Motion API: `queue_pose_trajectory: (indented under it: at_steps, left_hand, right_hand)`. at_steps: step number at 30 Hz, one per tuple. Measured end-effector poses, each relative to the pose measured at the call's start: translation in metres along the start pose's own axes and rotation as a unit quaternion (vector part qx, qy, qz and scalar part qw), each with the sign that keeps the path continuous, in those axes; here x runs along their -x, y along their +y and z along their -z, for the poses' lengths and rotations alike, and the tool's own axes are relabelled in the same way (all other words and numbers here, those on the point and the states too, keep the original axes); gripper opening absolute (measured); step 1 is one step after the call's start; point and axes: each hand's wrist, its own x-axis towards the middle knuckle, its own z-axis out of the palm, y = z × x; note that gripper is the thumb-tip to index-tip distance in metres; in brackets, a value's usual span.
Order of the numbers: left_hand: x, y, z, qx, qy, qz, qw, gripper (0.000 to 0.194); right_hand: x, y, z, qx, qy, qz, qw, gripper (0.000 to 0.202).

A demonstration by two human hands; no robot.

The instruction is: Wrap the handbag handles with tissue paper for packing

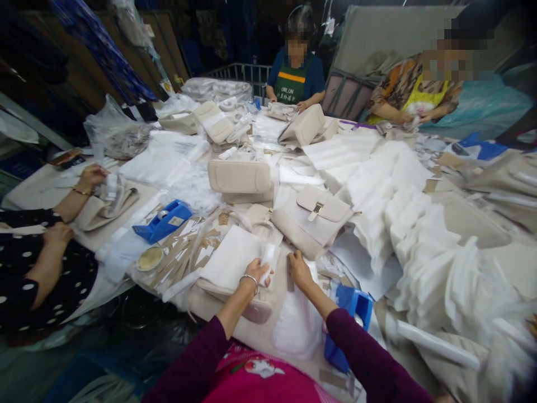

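Observation:
My left hand (257, 272) is closed around a strip of white wrapping (271, 254), which covers something narrow at the top of a beige handbag (257, 310). A white foam sheet (230, 252) lies over that bag's body. To its right, my right hand (300, 270) has its fingers curled together low over the table; a small greyish-brown piece (290, 281) shows at the fingertips, and its kind is unclear. Just beyond, a beige flap handbag (319, 215) with a metal clasp rests tilted. Under my right forearm lies a clear plastic bag (296, 324).
Blue tape dispensers stand left (163, 221) and right (348, 322). Foam sheets (403, 196) pile up at right. Paper strips (184, 252) and a tape roll (150, 258) lie left. A co-worker's hand (93, 176) works at left; two people (293, 84) (415, 101) stand across.

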Motion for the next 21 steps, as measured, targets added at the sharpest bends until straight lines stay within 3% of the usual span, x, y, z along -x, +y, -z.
queue_pose_trajectory:
  at_steps: [6,21]
  left_hand:
    - [0.011,0.012,-0.005,-0.014,-0.003,-0.013,1.0,0.043]
    - [0.011,0.015,-0.006,-0.018,0.0,-0.008,1.0,0.04]
  right_hand:
    - [0.0,0.007,-0.003,-0.03,-0.001,0.005,1.0,0.035]
    - [0.002,0.011,-0.003,-0.081,0.005,0.018,0.997,0.048]
